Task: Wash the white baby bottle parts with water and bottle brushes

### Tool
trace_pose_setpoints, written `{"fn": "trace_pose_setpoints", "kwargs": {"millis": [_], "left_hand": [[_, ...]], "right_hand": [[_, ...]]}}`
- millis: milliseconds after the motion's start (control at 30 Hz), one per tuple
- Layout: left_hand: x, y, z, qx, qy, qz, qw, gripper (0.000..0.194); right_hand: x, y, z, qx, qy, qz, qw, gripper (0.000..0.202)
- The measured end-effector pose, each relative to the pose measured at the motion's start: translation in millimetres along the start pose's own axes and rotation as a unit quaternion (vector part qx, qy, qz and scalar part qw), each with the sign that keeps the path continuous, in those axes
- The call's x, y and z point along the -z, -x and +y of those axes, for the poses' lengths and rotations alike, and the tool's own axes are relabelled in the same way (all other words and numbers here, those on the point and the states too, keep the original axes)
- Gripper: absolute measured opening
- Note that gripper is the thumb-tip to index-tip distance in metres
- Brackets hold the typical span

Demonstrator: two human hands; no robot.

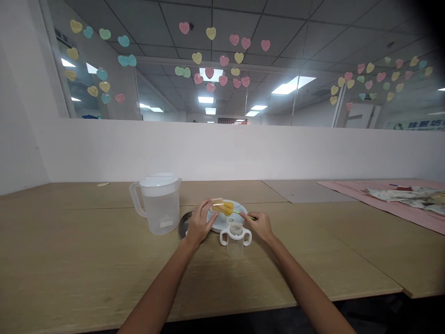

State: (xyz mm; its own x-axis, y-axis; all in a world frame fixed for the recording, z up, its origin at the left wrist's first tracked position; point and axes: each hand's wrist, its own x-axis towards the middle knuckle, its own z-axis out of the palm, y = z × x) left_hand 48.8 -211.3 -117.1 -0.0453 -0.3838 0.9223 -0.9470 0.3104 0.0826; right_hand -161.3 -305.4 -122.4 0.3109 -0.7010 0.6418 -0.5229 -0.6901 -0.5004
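Observation:
My left hand (pixel 199 222) is closed round a small clear container (pixel 217 204), tilted on its side above a white plate (pixel 219 226). At the container's mouth is the yellow head of a brush (pixel 227 208). Its thin green handle runs to my right hand (pixel 259 224), whose fingers pinch it. Just below and in front of the plate, a clear bottle (pixel 235 246) with two white side handles stands upright and uncapped. Behind its rim is a small whitish piece, partly hidden.
A lidded translucent pitcher (pixel 162 204) stands at the left. Beside it, a round metal dish (pixel 184 224) is partly behind my left hand. A pink cloth (pixel 351 195) with patterned fabric lies far right. A white wall with windows rises behind the table (pixel 104 260).

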Motion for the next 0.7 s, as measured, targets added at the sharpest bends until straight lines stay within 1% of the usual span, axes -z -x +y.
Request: {"fn": "trace_pose_setpoints", "kwargs": {"millis": [67, 100, 167, 200, 233, 267, 300, 367, 467, 533, 600, 700], "left_hand": [[0.3, 1, -1, 0.025, 0.046, -0.003, 0.999, 0.034], [0.6, 1, -2, 0.051, 0.063, 0.016, 0.997, 0.032], [1.7, 0, -5, 0.122, 0.070, 0.089, 0.986, 0.027], [2.7, -2, -7, 0.161, 0.057, 0.130, 0.977, 0.026], [3.8, -3, -9, 0.195, 0.037, 0.159, 0.967, 0.026], [5.0, -5, -12, 0.222, 0.013, 0.175, 0.959, 0.027], [5.9, -7, -14, 0.242, -0.013, 0.177, 0.954, 0.029], [6.6, -8, -20, 0.267, -0.056, 0.154, 0.950, 0.039], [3.8, -5, -28, 0.290, -0.097, 0.084, 0.948, 0.049], [0.4, -1, -33, 0.302, -0.113, 0.014, 0.947, 0.048], [-3.0, 2, -36, 0.320, -0.122, -0.053, 0.938, 0.045], [-6.3, 4, -40, 0.360, -0.114, -0.110, 0.919, 0.043]], "right_hand": [[-1, 1, 1, 0.019, 0.001, -0.006, 1.000, 0.054], [-1, 1, 1, 0.029, 0.000, -0.007, 1.000, 0.054], [-1, 1, 2, 0.038, -0.002, -0.001, 0.999, 0.053], [-1, 1, 2, 0.036, -0.002, 0.005, 0.999, 0.053], [0, 1, 2, 0.031, -0.002, 0.013, 0.999, 0.052], [0, 0, 2, 0.024, -0.001, 0.022, 0.999, 0.052], [1, 0, 2, 0.018, 0.001, 0.030, 0.999, 0.052], [1, 0, 1, 0.011, 0.007, 0.037, 0.999, 0.052], [2, 0, 1, 0.018, 0.021, 0.032, 0.999, 0.052], [2, 1, 0, 0.027, 0.035, 0.025, 0.999, 0.053], [2, 1, 0, 0.032, 0.049, 0.019, 0.998, 0.053], [3, 2, -1, 0.032, 0.067, 0.012, 0.997, 0.054]]}}
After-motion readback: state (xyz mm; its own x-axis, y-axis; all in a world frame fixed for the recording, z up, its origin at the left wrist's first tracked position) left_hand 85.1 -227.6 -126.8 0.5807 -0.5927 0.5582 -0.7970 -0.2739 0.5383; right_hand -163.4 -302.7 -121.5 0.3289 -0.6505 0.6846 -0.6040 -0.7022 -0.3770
